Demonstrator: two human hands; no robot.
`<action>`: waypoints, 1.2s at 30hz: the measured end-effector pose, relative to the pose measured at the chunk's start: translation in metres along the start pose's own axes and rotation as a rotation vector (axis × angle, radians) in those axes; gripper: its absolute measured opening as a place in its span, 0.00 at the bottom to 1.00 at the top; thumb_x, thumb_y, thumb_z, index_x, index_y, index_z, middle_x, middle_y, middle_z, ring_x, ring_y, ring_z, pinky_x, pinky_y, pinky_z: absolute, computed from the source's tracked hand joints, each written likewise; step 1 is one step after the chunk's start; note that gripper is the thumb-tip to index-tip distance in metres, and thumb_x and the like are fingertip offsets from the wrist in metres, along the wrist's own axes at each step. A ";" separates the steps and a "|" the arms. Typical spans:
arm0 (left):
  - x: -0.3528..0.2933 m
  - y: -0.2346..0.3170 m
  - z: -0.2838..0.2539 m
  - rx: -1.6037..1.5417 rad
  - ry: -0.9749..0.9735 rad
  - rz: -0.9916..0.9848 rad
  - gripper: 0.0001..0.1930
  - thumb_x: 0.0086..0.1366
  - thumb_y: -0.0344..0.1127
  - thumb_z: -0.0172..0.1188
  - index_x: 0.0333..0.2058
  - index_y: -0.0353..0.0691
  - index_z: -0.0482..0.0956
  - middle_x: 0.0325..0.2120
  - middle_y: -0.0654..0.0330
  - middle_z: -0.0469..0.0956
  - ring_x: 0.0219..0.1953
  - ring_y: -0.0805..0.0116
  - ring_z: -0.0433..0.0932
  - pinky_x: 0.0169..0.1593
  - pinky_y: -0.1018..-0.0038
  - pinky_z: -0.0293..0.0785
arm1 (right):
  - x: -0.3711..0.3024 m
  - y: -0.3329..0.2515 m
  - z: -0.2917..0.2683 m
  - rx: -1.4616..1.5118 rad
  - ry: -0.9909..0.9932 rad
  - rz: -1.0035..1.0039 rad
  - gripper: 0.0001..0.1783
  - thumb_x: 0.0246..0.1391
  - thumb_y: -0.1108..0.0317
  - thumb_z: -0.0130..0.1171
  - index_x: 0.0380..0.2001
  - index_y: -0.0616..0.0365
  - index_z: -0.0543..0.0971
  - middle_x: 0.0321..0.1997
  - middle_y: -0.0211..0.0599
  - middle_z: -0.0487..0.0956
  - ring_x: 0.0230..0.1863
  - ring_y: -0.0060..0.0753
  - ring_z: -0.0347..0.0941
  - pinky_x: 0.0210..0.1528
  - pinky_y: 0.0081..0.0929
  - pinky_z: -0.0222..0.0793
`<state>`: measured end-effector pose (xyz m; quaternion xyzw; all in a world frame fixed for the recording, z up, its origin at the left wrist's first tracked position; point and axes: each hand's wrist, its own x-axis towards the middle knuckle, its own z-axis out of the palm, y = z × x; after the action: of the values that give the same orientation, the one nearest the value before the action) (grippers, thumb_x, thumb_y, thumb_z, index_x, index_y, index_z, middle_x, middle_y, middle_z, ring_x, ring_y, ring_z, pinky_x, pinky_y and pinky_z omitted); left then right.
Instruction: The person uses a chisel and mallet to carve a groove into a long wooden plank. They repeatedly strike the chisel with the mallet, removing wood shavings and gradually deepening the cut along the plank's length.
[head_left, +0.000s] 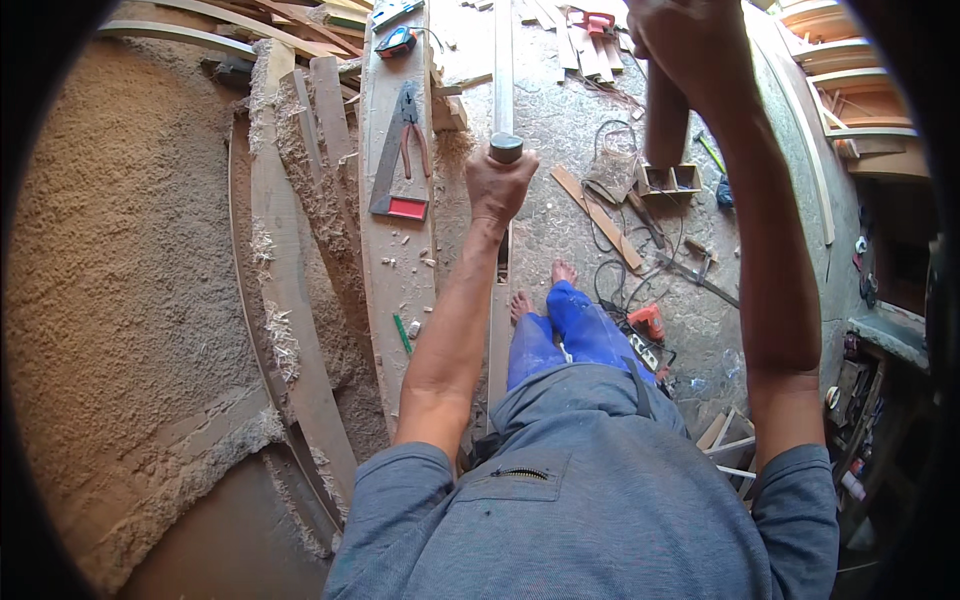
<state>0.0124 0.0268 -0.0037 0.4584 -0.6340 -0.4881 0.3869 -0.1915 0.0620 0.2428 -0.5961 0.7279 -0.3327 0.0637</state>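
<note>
On the bench side: a long, pale wooden bench board [385,290] carries a metal try square with a red part [407,208], pliers with reddish-brown handles [408,108], a slim green stick [402,333] and wood chips.
Left hand [498,185]: its fingers are curled fully around an upright tool with a round, dark-grey end [506,148]; the lower part is hidden by the hand.
Narrow beam: this pale, straight wooden beam [504,80] runs beside the board, below the held tool; whether they touch, I cannot tell.
Right hand [690,40]: raised high, it is closed around a dark-brown, thick wooden tool [666,120], partly cut by the upper edge.
Floor: grey, dusty concrete [560,230] holds an orange-red power tool [648,320], dark cables and a small divided wooden box [672,181].
Far left: a broad, brown heap of sawdust [130,200] rises beside shaving-covered planks [300,300].
</note>
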 end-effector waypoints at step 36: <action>-0.093 0.042 -0.053 -0.138 -0.328 0.141 0.09 0.53 0.24 0.70 0.25 0.40 0.76 0.18 0.63 0.78 0.20 0.73 0.77 0.27 0.75 0.73 | -0.257 0.170 0.109 0.415 -0.429 0.962 0.34 0.51 0.67 0.65 0.63 0.58 0.70 0.35 0.40 0.80 0.24 0.28 0.75 0.24 0.31 0.71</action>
<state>0.0792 0.1061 0.0452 0.2995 -0.6840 -0.5704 0.3422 -0.2063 0.2629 -0.0142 -0.2265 0.8077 -0.2739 0.4704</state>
